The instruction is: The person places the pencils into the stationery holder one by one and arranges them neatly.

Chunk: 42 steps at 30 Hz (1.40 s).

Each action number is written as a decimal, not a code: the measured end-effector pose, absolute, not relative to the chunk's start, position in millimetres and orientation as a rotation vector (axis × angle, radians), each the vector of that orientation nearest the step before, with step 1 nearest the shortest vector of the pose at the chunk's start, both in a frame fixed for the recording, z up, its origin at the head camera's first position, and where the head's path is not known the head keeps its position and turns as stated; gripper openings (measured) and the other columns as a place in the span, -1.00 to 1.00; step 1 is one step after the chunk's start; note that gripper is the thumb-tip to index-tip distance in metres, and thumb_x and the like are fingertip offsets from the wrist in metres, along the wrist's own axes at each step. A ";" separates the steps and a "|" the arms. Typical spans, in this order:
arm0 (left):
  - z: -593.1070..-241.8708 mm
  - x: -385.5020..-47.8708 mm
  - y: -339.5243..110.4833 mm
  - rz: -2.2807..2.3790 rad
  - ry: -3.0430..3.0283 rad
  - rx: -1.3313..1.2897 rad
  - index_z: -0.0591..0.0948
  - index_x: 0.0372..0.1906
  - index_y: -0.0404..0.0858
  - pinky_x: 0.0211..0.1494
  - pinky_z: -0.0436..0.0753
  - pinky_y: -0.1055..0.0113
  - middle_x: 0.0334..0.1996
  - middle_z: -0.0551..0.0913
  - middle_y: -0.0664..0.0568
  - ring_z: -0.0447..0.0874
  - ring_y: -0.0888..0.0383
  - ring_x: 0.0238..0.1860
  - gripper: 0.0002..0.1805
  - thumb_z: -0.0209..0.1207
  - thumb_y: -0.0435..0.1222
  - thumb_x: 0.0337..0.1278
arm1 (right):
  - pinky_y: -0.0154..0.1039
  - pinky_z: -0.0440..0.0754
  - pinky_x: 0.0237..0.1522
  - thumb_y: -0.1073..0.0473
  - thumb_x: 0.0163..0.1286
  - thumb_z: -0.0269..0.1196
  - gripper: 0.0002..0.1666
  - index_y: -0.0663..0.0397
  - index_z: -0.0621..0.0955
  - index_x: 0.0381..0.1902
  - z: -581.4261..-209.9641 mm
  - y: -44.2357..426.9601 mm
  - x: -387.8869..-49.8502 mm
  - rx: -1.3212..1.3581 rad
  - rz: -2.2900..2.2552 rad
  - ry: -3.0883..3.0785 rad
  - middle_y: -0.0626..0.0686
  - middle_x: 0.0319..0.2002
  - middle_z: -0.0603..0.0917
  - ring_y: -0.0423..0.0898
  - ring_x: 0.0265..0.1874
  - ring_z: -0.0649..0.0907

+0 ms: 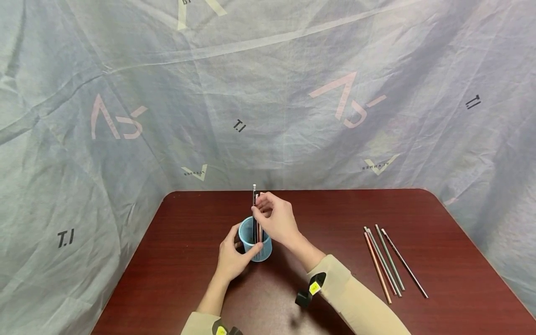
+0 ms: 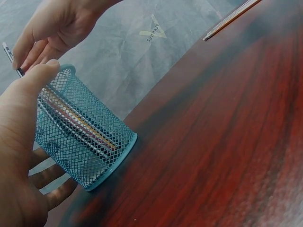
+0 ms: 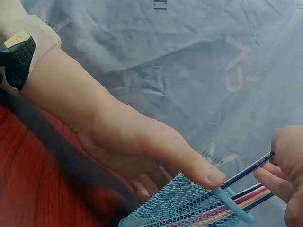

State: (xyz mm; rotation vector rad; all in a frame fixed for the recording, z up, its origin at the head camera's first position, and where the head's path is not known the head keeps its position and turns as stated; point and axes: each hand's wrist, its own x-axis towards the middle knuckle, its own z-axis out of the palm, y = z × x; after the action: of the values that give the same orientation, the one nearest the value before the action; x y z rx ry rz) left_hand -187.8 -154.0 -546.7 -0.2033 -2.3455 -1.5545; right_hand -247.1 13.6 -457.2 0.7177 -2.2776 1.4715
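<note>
A light-blue mesh pencil cup point(image 1: 264, 254) stands on the table with several pencils point(image 3: 251, 194) inside. My left hand point(image 1: 231, 257) grips the cup from its left side, the thumb at the rim and the fingers around the far wall. Above the cup, my right hand point(image 1: 279, 221) pinches a dark pencil point(image 3: 250, 170) whose lower part is inside the cup. That pencil's pale top end sticks up beyond the fingers in the head view. Through the mesh in the left wrist view, the coloured pencil shafts point(image 2: 80, 120) lean together; their exact number is hidden.
On the right of the dark red wooden table point(image 1: 176, 288) lie several loose pencils point(image 1: 383, 265), roughly side by side, with one dark pencil point(image 1: 405, 263) slightly apart. A grey printed cloth point(image 1: 268, 93) hangs behind the table and along its sides.
</note>
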 end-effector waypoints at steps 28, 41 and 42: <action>-544.5 -186.8 -154.4 -1.564 -2.359 -0.196 0.56 0.38 -0.13 0.08 0.80 0.16 0.12 0.75 -0.05 0.76 -0.02 0.10 -0.27 0.56 -0.12 0.11 | -0.43 0.72 -0.41 0.24 0.36 0.45 -0.93 0.08 0.73 -0.29 -473.4 -1.1 -243.8 0.600 1.257 -2.477 0.01 -0.44 0.83 -0.18 -0.47 0.82; -547.3 -188.2 -154.8 -1.552 -2.368 -0.208 0.55 0.40 -0.07 0.08 0.78 0.16 0.12 0.76 -0.02 0.75 0.03 0.12 -0.27 0.55 -0.11 0.11 | -0.39 0.74 -0.40 0.24 0.37 0.46 -0.92 0.12 0.75 -0.28 -472.9 -7.5 -241.0 0.586 1.185 -2.510 0.03 -0.41 0.85 -0.15 -0.46 0.83; -547.4 -188.3 -155.0 -1.553 -2.368 -0.208 0.55 0.40 -0.07 0.08 0.78 0.17 0.12 0.76 -0.02 0.75 0.03 0.12 -0.26 0.55 -0.11 0.11 | -0.40 0.75 -0.40 0.24 0.37 0.46 -0.92 0.12 0.74 -0.27 -473.1 -7.7 -241.0 0.585 1.186 -2.509 0.03 -0.41 0.85 -0.15 -0.46 0.83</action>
State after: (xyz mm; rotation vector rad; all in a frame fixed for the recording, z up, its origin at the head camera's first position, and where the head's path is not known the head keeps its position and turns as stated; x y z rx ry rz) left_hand -188.3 -155.0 -547.4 -0.2079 -2.3684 -1.5532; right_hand -241.0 -7.7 -473.1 0.5850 -2.5093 1.1863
